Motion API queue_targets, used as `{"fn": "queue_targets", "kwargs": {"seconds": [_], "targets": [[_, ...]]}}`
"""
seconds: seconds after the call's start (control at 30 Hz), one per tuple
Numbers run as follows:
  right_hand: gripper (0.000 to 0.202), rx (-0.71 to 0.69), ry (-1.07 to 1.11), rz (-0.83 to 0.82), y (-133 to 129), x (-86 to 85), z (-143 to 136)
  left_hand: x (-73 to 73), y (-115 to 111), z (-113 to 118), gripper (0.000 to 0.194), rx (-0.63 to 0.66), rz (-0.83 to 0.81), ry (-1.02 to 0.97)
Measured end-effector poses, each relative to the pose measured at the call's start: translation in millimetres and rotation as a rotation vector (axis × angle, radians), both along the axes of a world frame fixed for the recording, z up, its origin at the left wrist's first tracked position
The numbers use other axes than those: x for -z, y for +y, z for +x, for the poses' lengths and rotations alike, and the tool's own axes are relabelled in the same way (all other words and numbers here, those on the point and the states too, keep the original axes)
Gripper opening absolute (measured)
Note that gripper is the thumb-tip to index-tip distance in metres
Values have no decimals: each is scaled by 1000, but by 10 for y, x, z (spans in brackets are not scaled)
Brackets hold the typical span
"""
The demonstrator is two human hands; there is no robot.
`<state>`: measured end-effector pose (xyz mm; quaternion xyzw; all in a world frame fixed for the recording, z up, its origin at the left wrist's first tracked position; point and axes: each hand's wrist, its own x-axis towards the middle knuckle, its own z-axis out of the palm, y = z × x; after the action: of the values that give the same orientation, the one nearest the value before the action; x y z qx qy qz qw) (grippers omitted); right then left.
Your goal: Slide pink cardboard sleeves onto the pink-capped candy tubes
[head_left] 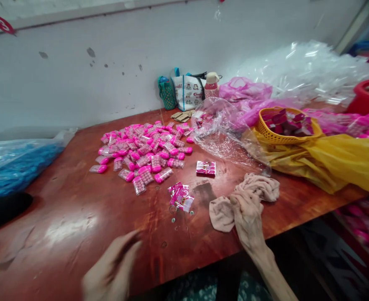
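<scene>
My right hand [247, 209] is closed on a crumpled beige cloth [261, 186] near the table's front edge, with a flap of it spreading out to the left. Blurred by motion, my left hand [112, 267] is over the front of the table; thumb and fingers look apart, and no object shows between them. Between and beyond the hands lie shiny magenta printed packets or labels [180, 196] and a small stack of magenta cards or boxes [206, 168]. A heap of clear containers with pink caps and pinkish balls inside [145, 148] covers the table behind them.
The brown table [68, 225] meets a wall. A yellow basket [289, 125] of dark red pieces rests on yellow plastic [335, 159] at right, near clear film [222, 129]. Blue bagged goods [18, 163] sit left; a white bag [188, 93] and bottle [211, 85] stand behind.
</scene>
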<state>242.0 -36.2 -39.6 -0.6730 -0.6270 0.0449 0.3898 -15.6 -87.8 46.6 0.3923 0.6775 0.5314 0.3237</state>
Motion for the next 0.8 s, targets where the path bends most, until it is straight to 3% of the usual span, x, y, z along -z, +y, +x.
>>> {"fn": "queue_targets", "kwargs": {"seconds": [0.13, 0.17, 0.27, 0.43, 0.67, 0.8], "targets": [[28, -11, 46, 63, -13, 30, 25, 240, 394, 1096, 33, 704, 89, 773], [28, -4, 39, 76, -9, 35, 24, 324, 495, 1333, 29, 799, 28, 966], [30, 9, 28, 99, 8, 41, 17, 543, 675, 1729, 27, 825, -19, 1064], [29, -13, -22, 75, 18, 67, 31, 659, 769, 1636, 19, 869, -31, 1072], [27, -110, -126, -24, -45, 140, 114, 597, 802, 1457, 15, 946, 32, 992], [27, -117, -156, -49, -54, 146, 126, 486, 718, 1150, 22, 943, 94, 919]]}}
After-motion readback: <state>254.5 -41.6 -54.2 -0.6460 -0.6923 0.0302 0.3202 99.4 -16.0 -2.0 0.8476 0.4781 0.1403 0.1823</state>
